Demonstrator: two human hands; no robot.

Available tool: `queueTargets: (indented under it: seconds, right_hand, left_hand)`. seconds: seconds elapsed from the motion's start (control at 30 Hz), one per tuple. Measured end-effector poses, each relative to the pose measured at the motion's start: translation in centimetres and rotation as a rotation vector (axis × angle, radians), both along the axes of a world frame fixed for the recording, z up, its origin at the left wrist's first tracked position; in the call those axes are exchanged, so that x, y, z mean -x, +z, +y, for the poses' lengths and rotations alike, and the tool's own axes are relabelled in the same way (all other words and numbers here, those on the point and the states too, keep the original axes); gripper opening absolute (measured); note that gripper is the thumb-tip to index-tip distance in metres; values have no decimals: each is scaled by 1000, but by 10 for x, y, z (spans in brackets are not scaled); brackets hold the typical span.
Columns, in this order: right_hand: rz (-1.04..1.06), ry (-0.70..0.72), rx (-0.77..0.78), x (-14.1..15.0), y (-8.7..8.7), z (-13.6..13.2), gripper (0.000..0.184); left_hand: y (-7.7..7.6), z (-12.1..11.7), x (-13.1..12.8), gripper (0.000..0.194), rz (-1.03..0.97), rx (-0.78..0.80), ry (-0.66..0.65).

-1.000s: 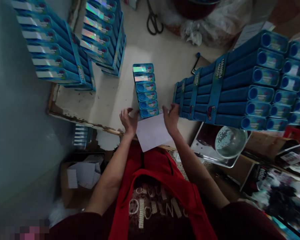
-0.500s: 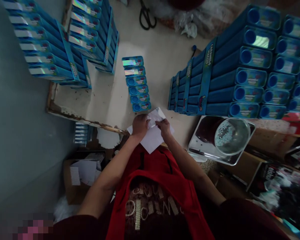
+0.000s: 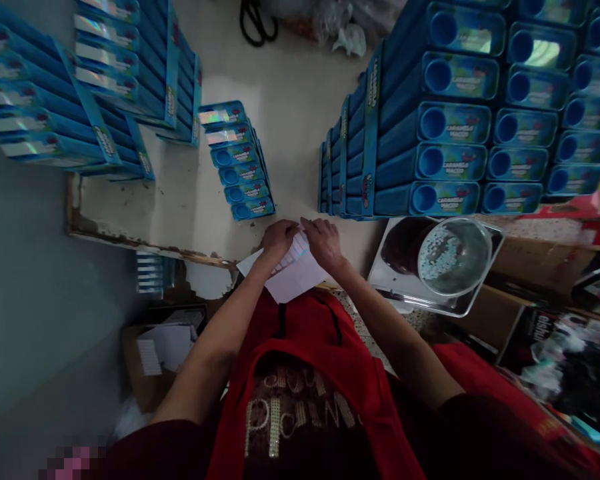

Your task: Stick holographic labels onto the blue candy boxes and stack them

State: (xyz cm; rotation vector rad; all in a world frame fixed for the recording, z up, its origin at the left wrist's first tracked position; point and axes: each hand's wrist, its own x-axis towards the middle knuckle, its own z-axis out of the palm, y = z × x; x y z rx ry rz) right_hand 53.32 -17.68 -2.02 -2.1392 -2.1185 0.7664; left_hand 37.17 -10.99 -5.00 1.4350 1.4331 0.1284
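Both hands meet at the front edge of the table. My left hand (image 3: 279,241) has its fingers pinched at the top of a white sticker sheet (image 3: 295,252) with rows of shiny labels. My right hand (image 3: 325,243) is closed at the same top edge, fingertips almost touching the left ones; whether a single label is between them is hidden. Plain white paper (image 3: 300,279) spreads under the sheet. Just beyond stands a row of blue candy boxes (image 3: 241,175) marked "Caramelo Macizo". The far two have shiny labels on their ends; the nearer ones show round blue spots.
A large stack of blue boxes (image 3: 450,161) rises at the right. Banded box stacks (image 3: 130,73) with shiny labels stand at the left. Black-handled scissors (image 3: 258,23) lie at the back. A metal bowl (image 3: 473,267) with pale pieces sits on a tray (image 3: 380,273). Below left is a cardboard box (image 3: 135,380).
My hands came from beside the paper to its top and now pinch the sticker sheet, which was tilted up and now lies lower, its labels showing. The view has shifted right.
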Motion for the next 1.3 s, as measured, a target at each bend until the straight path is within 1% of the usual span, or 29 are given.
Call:
queueTargets:
  seconds: [0.1, 0.17, 0.23, 0.33, 0.43, 0.57, 0.63, 0.7, 0.77, 0.83, 0.9, 0.97, 1.03, 1.07, 1.13, 1.2, 1.23, 1.27, 1.3]
  right_hand:
    - [-10, 108, 16, -5, -11, 9, 45]
    - [26, 145, 25, -9, -18, 5, 44]
    - [60, 157, 39, -12, -20, -4, 43]
    - [74, 111, 28, -16, -16, -14, 41]
    - [59, 69, -2, -17, -12, -9, 41]
    - [24, 153, 30, -18, -13, 1, 40]
    - [33, 203, 37, -19, -16, 0, 41]
    - [58, 217, 42, -21, -17, -7, 41]
    - [79, 183, 43, -22, -16, -13, 38]
    - [84, 123, 32, -23, -13, -19, 33]
    - [67, 61, 26, -24, -6, -22, 28]
    - [37, -4, 37, -23, 8, -26, 24]
    - [35, -101, 30, -22, 28, -30, 19]
    - [63, -163, 8, -20, 41, -33, 16]
    - [190, -310, -66, -17, 68, -35, 11]
    - [387, -472, -130, -14, 94, -33, 7]
    - [492, -547, -133, -12, 104, -29, 8]
    - [591, -615, -114, -10, 112, -25, 11]
    - [680, -671, -76, -9, 118, -21, 15]
  left_hand:
    - [0, 2, 0, 19, -14, 37, 23]
    - [-2, 3, 2, 18, -25, 74, 49]
    - [-5, 3, 6, 16, -41, 106, 43]
    - [-5, 3, 8, 15, -48, 95, -4]
    - [-3, 1, 6, 14, -36, 50, -32]
    - [-2, 1, 3, 12, -10, 27, -11]
    - [-4, 2, 4, 10, -20, 67, 16]
    - [-5, 2, 7, 9, -49, 113, 21]
    - [-7, 2, 9, 10, -65, 121, 7]
    - [-9, 3, 7, 13, -41, 95, -24]
    - [-13, 6, 0, 16, 27, 46, -73]
    - [-18, 10, -11, 19, 105, -14, -117]
    - [-23, 14, -23, 22, 148, -70, -118]
    - [-24, 15, -28, 22, 137, -103, -98]
    - [-21, 13, -33, 22, 33, -184, -15]
    - [-10, 6, -32, 21, -148, -220, 137]
    - [-2, 1, -28, 20, -255, -176, 232]
    - [8, -5, -24, 26, -366, -80, 328]
    - [20, -10, -19, 40, -478, 48, 417]
